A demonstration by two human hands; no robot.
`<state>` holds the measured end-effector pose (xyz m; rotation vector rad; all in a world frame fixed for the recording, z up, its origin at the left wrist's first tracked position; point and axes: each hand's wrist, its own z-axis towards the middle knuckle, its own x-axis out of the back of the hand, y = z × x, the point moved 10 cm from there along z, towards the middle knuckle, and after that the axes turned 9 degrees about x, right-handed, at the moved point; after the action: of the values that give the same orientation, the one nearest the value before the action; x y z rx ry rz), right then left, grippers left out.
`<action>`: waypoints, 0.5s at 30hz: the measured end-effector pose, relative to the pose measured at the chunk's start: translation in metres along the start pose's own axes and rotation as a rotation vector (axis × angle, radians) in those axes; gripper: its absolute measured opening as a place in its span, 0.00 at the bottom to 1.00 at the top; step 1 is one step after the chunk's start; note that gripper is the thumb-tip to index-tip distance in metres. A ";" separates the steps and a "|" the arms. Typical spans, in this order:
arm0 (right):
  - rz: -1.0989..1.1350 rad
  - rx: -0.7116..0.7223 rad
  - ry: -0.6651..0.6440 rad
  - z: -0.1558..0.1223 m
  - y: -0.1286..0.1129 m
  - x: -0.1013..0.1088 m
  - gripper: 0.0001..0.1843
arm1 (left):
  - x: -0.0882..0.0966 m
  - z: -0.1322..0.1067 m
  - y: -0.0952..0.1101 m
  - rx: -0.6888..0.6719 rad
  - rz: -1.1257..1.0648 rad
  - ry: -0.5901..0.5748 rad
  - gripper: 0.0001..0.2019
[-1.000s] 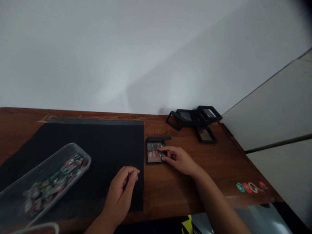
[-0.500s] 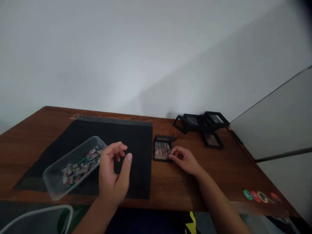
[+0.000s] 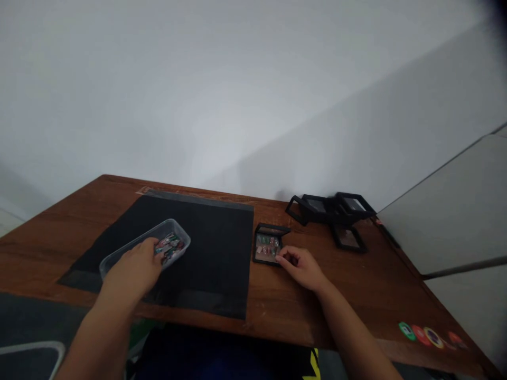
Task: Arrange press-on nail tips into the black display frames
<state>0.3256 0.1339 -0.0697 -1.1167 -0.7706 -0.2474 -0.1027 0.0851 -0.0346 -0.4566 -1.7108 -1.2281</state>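
Note:
A clear plastic tub (image 3: 180,227) of small, shiny, multicoloured pieces (image 3: 170,245) stands on the black mat. My left hand (image 3: 137,266) reaches over its near side, fingers down at the pieces; thumb and forefinger look apart, the other fingers are hidden. To the right of the mat lies a small black-framed display case (image 3: 259,261), its lid raised at the back. Rows of little red, green and pale pieces (image 3: 268,245) sit inside it. At the case's front right corner, my right hand (image 3: 299,266) is closed, thumb and forefinger pinching the edge.
Several black frames (image 3: 335,208) are piled by the wall at the back right. The black mat (image 3: 216,264) covers the middle left of the wooden table (image 3: 285,301). Round green, red and yellow-rimmed discs (image 3: 420,333) lie near the front right edge.
My left hand has moved left and down from above the mat into the tub. My right hand stays at the corner of the display case. The view has shifted slightly.

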 end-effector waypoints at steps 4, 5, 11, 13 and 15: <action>0.004 -0.024 0.014 0.001 0.002 0.001 0.17 | -0.018 0.012 -0.005 0.094 0.188 -0.145 0.23; 0.007 -0.031 0.017 0.001 0.003 0.002 0.17 | -0.021 0.013 -0.004 0.108 0.213 -0.176 0.24; 0.035 -0.056 0.015 0.000 0.010 0.002 0.18 | -0.032 0.016 -0.007 0.155 0.308 -0.283 0.19; 0.046 -0.058 0.008 0.000 0.013 0.001 0.18 | -0.034 0.018 -0.011 0.158 0.323 -0.292 0.14; 0.056 -0.061 0.008 -0.001 0.016 0.000 0.18 | -0.035 0.019 -0.013 0.146 0.318 -0.290 0.09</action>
<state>0.3347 0.1403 -0.0812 -1.1925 -0.7276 -0.2296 -0.1049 0.1037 -0.0718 -0.8144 -1.8671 -0.8315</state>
